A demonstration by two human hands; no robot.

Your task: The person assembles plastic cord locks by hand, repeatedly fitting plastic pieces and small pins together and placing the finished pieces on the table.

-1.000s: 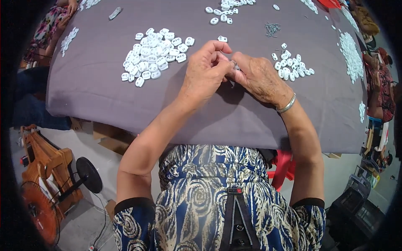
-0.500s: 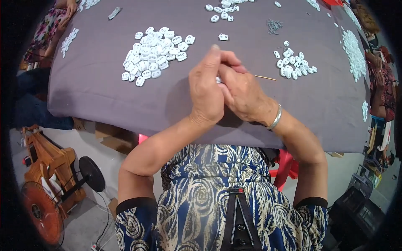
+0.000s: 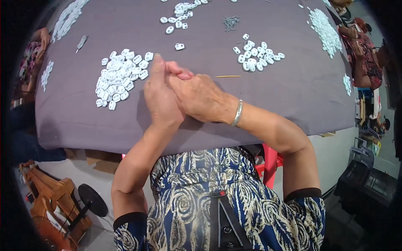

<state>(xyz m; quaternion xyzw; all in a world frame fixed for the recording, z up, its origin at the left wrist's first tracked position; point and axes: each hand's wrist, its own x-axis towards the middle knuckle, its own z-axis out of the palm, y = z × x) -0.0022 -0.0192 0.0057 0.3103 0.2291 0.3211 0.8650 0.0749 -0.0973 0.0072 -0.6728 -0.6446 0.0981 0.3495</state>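
I find premises used as a small hand-assembly workshop; whether a home adjoins, I cannot determine. Evidence: my cloth-covered counter (image 3: 293, 104) bears separate piles of identical white pieces (image 3: 119, 77) and a heap of grey pins (image 3: 230, 23). One person (image 3: 41, 39) sits at the left side, another person (image 3: 366, 62) at the right. Wooden furniture (image 3: 52, 190) and a fan (image 3: 93, 201) occupy the plain grey floor, near left.

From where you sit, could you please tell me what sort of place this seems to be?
Probably a small hand-assembly workroom: a cloth-covered table bears piles of small white parts and thin grey pieces, with other people at its sides.
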